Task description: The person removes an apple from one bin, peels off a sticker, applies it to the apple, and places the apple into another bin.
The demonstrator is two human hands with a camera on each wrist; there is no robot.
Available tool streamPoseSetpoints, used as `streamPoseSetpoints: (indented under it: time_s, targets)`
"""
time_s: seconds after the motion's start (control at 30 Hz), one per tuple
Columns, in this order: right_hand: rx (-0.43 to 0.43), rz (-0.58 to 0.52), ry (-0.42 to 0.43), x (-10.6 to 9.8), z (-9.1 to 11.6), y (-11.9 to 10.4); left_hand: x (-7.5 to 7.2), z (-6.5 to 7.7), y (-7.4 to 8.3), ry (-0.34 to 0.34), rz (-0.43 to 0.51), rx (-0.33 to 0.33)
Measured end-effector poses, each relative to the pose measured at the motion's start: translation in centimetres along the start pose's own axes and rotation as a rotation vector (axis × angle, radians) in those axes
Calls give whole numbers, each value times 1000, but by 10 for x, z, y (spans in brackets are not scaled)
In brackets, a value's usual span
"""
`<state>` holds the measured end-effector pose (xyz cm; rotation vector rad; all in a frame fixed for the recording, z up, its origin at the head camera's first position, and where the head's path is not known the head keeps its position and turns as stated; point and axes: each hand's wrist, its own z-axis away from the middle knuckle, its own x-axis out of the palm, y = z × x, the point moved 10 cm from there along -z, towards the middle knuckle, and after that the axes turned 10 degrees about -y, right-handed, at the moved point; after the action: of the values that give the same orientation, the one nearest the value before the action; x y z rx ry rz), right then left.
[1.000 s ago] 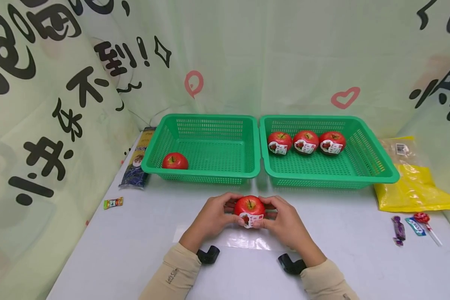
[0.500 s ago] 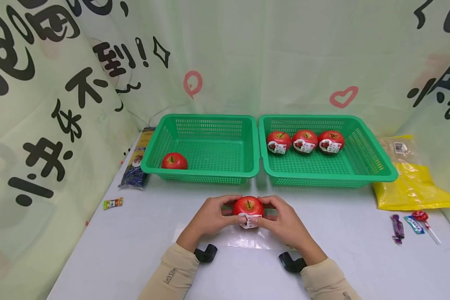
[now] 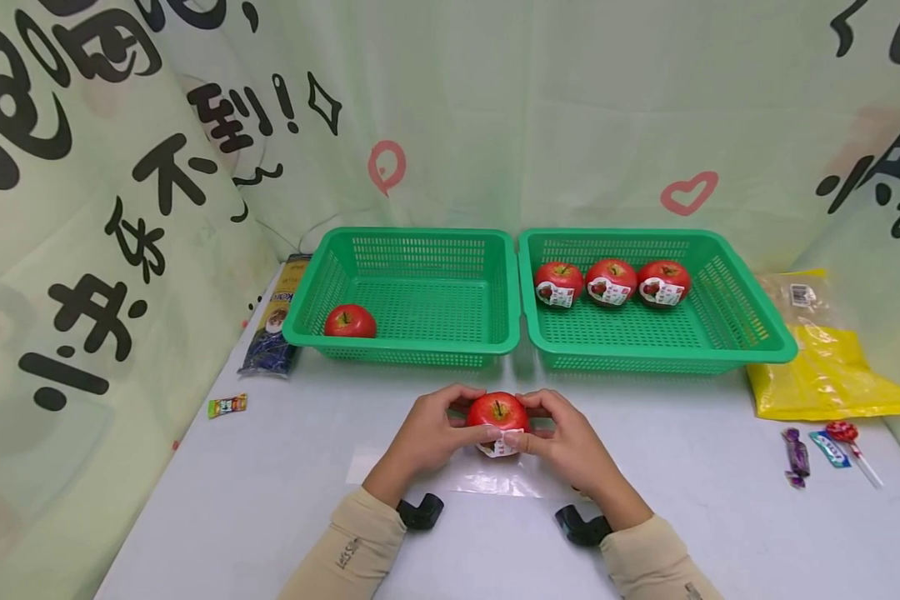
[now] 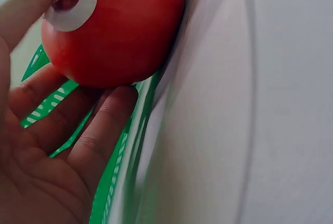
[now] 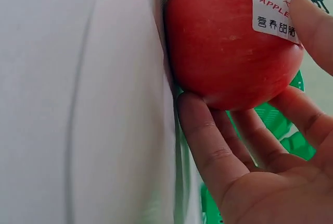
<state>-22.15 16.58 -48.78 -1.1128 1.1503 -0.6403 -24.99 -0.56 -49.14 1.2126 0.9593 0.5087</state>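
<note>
In the head view, thumbs of the left hand [image 3: 429, 435] and right hand [image 3: 568, 437] cover part of the label [image 3: 498, 448] at the held apple's [image 3: 497, 409] six o'clock; sleeves [image 3: 348, 546] run off at seven and five; print on the wrapper [image 3: 227, 406] at eight is too small to read. The left wrist view crops the apple near twelve, the right near one.

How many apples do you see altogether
5: one apple between the left hand and right hand, one apple in the left basket, three apples in the right basket.

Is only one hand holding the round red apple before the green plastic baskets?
No, the left hand and right hand both hold the apple.
</note>
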Motion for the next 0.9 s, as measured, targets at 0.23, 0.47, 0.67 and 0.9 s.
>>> streamPoseSetpoints:
  time_s: [0.23,0.47,0.67,0.9]
  targets:
    - [-5,-18,-40,3,-1,2,-1,0,-2,-31,-54,-1]
    - [-2,5,-82,5,0,2,3,2,1,-85,-122,-10]
    - [-51,74,-83,8,1,-5,5,2,6,-78,-191,44]
    - [-63,116,-89,10,1,-7,4,2,7,-65,-220,61]
